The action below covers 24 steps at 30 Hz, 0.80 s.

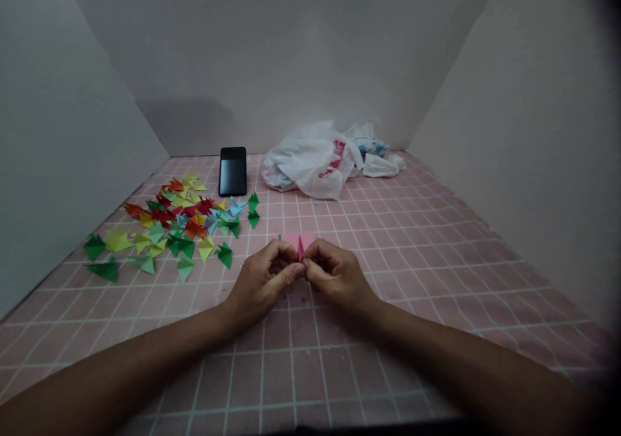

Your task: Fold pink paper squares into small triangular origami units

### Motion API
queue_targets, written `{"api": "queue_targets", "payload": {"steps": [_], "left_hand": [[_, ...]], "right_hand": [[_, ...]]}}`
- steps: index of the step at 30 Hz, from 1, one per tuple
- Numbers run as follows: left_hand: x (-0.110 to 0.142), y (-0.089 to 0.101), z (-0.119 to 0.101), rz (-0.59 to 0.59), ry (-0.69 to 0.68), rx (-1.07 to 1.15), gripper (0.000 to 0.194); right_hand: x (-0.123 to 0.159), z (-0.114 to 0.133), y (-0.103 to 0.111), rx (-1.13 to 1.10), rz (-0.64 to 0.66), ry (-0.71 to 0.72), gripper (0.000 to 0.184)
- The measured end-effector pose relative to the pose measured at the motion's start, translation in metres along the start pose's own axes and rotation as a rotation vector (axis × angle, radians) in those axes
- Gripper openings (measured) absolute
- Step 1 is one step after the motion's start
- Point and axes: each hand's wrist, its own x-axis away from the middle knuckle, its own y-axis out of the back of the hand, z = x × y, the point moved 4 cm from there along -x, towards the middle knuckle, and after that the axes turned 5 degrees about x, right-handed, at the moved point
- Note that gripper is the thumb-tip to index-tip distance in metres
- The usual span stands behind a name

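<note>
Pink paper (297,242) pinched in both grips

I'm pressing the folded sheet in a narrow hold between my left grip (259,281) and right grip (337,274), keeping it over the bench (388,358). It's light, soft and easily creased, so I'm taking it by its folded edges. Folded paper shapes (169,226) are lying off to my left, with a phone (233,171) and plastic bag (310,161) beyond.

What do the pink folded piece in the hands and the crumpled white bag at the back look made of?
The pink folded piece between the left hand and right hand looks like thin matte origami paper, judging by its sharp creases. The crumpled white bag looks like thin, slightly glossy plastic film, with soft wrinkles and a faint sheen.
</note>
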Motion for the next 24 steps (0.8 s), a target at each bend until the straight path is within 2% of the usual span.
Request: {"api": "queue_targets", "payload": {"steps": [4,12,20,24], "left_hand": [[0.0004,0.0006,-0.0011,-0.019,0.007,0.012,0.013],[-0.0004,0.0053,-0.0035,-0.103,-0.028,-0.106,0.008],[0.0020,0.0035,-0.0091,-0.077,-0.122,-0.274,0.007],[0.0016,0.0037,-0.0040,-0.106,-0.053,-0.140,0.005]], "right_hand": [[-0.0008,0.0013,-0.0008,-0.010,0.045,0.031,0.017],[-0.0008,-0.0056,-0.0053,-0.226,0.111,-0.172,0.017],[-0.0006,-0.0042,-0.0042,-0.059,0.066,-0.072,0.012],[-0.0005,-0.0061,-0.0050,-0.076,0.062,-0.071,0.012]]}}
